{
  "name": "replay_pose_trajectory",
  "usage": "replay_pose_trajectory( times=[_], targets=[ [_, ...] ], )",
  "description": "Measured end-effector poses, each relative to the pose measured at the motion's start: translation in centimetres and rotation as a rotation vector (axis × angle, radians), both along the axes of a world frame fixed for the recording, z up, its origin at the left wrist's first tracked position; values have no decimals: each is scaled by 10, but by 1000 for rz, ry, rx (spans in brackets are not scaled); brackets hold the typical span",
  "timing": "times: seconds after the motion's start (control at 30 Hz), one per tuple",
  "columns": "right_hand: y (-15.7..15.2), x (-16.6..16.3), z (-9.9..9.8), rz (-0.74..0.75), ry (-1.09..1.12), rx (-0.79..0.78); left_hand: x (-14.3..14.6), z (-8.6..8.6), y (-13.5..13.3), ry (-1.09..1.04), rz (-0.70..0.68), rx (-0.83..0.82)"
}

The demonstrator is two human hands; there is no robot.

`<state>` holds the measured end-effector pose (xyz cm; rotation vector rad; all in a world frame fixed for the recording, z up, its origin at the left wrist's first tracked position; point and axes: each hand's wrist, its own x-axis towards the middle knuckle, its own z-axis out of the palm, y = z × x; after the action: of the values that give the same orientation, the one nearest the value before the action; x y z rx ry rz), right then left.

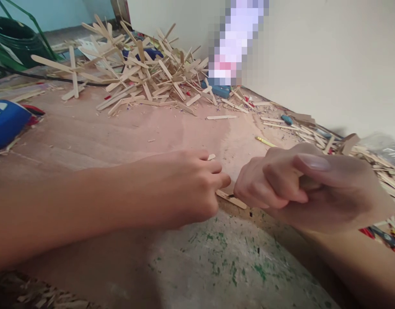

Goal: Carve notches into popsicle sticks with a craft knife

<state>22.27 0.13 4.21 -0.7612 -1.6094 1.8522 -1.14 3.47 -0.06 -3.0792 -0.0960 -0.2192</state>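
Observation:
My left hand [197, 184] reaches in from the left with its fingers curled down over wooden craft sticks at the table's near edge. One craft stick [239, 202] lies at a slant under the fingertips. A small rounded stick end [212, 157] shows just beyond the knuckles. My right hand [290, 184] is closed beside it, a small gap away. From its fingers a thin dark tip points onto the slanted stick; the rest of that tool is hidden inside the fist.
A heap of crossed craft sticks [149, 77] covers the back of the wooden table [171, 133]. More loose sticks [316, 139] lie along the right wall. A blue object [7, 122] is at left, a yellow strip [264, 141] beyond my right hand, and a green bucket [20, 43] at back left.

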Motion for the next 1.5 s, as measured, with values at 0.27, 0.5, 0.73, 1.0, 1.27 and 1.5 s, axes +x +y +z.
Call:
replay_pose_trajectory(
  times=[0.27,0.5,0.73,1.0,1.27,1.5],
  targets=[
    [-4,-4,2,-52,-69,-43,0,-3,2,-32,-12,-23],
    [4,-6,-4,-1,-10,-46,0,-3,5,-44,-21,-74],
    [-16,-34,-17,-152,180,75,0,-4,6,-16,-32,-76],
    [6,-21,-27,-227,394,-66,-1,-8,5,-81,-45,44],
    [3,-17,-24,-224,434,-169,-1,-9,2,-126,-37,73],
    [2,-12,-8,-242,400,-22,-2,-12,2,-131,-45,109]
  ],
)
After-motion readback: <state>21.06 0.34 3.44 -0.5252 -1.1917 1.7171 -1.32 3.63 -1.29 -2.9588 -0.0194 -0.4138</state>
